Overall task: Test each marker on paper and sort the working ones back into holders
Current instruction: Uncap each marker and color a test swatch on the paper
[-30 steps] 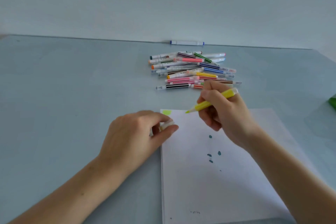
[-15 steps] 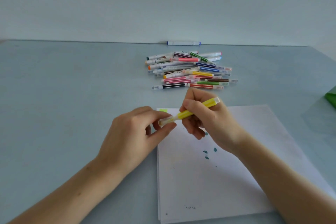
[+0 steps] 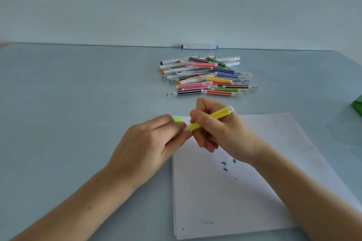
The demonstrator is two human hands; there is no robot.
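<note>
green object [image 3: 357,106] cut off at right edge, yellow marker [image 3: 219,114] tip hidden by left hand [image 3: 148,148]

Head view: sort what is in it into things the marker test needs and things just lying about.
Part of the job:
- yellow marker, held by right hand
- its cap, pinched by left hand
- paper with yellow-green swatch
- pile of markers

Lying about:
- blue-capped marker by the wall
- green object at the right edge

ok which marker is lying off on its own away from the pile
The white marker with blue ends, alone at the table's far edge against the wall, behind the pile of markers.
</note>
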